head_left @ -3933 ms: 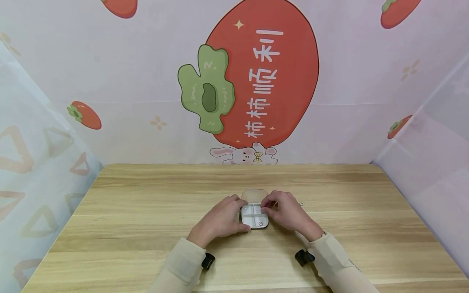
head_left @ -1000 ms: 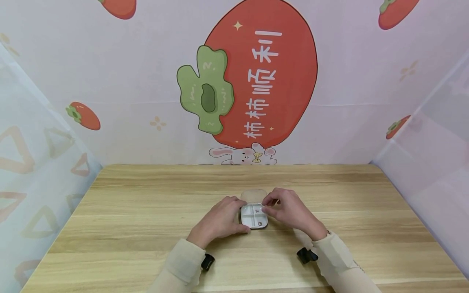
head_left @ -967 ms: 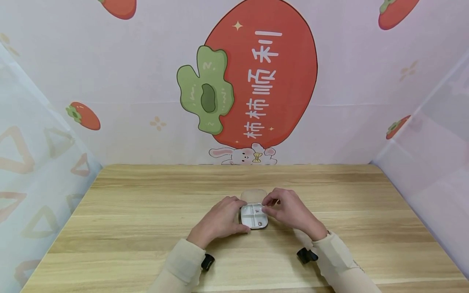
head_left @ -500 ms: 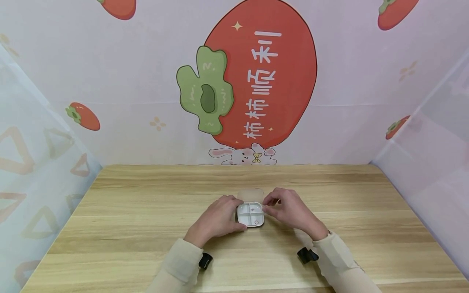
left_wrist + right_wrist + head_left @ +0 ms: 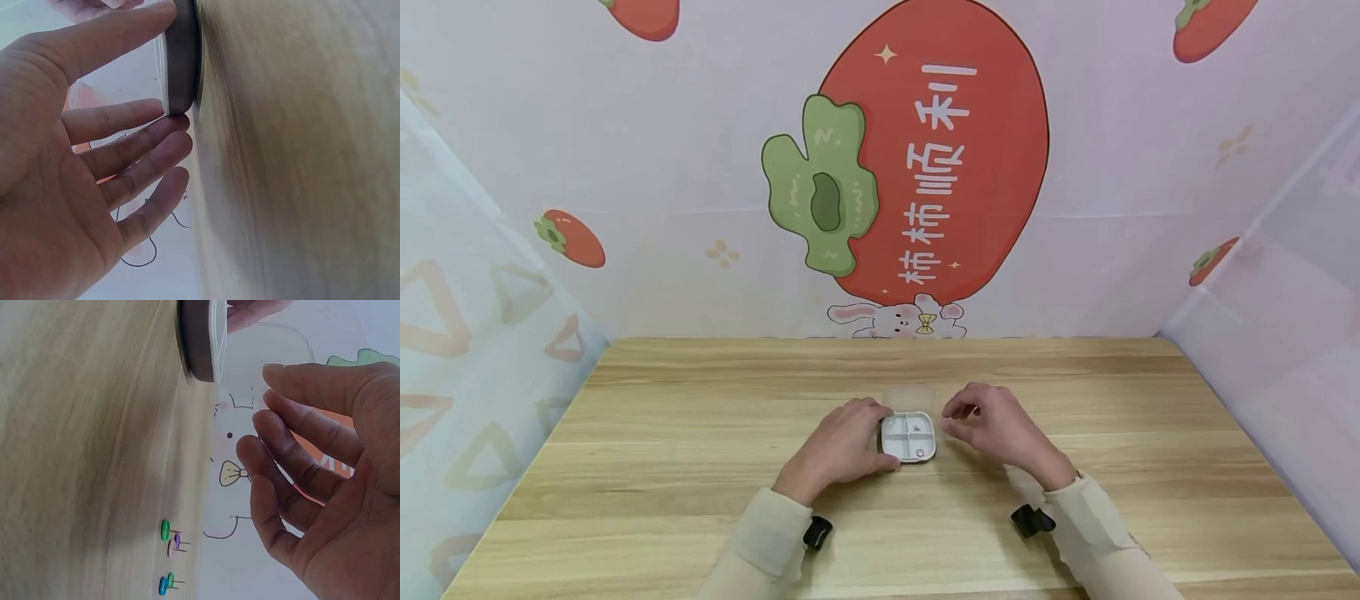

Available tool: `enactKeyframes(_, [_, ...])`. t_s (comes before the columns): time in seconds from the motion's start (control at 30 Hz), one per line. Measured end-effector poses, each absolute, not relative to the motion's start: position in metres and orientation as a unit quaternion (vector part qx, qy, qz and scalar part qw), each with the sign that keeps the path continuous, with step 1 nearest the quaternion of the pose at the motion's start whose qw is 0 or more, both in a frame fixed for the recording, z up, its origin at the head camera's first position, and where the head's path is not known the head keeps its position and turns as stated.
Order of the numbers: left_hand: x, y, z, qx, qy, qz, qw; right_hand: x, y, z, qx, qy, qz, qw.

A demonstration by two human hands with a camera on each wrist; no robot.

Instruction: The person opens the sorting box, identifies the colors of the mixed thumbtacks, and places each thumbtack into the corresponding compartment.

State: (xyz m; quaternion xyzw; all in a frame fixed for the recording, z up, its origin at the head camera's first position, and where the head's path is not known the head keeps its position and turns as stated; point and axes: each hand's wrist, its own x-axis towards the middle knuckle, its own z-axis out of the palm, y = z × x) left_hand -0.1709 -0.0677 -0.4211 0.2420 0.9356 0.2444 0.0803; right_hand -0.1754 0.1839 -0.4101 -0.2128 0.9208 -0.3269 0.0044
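Note:
A small white pill box (image 5: 908,437) with several compartments sits on the table, its see-through lid (image 5: 910,397) folded back. My left hand (image 5: 842,446) holds its left side between thumb and index finger; in the left wrist view the other fingers stretch out below the dark case (image 5: 182,59). A tiny piece (image 5: 917,428) lies in the far right compartment and a small round piece (image 5: 920,453) in the near right one. To the right of the box, apart from it, my right hand (image 5: 996,425) hovers with loosely bent fingers and nothing visible between them.
In the right wrist view, several thumbtacks with coloured flat heads, among them a green one (image 5: 165,530) and a blue one (image 5: 163,585), lie on the wooden table (image 5: 700,467). The head view does not show them. A printed cloth wall (image 5: 662,167) rises behind the table.
The left hand has slid the pill box left, away from the right hand, which barely moved. Since the oldest frame, a tiny piece has come into view in the far right compartment.

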Motion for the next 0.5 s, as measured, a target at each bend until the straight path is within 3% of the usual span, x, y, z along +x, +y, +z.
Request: enactKeyframes(0.5, [-0.171, -0.069, -0.422, 0.236, 0.939, 0.241, 0.074, -0.181, 0.207, -0.401, -0.202, 0.92, -0.337, -0.008])
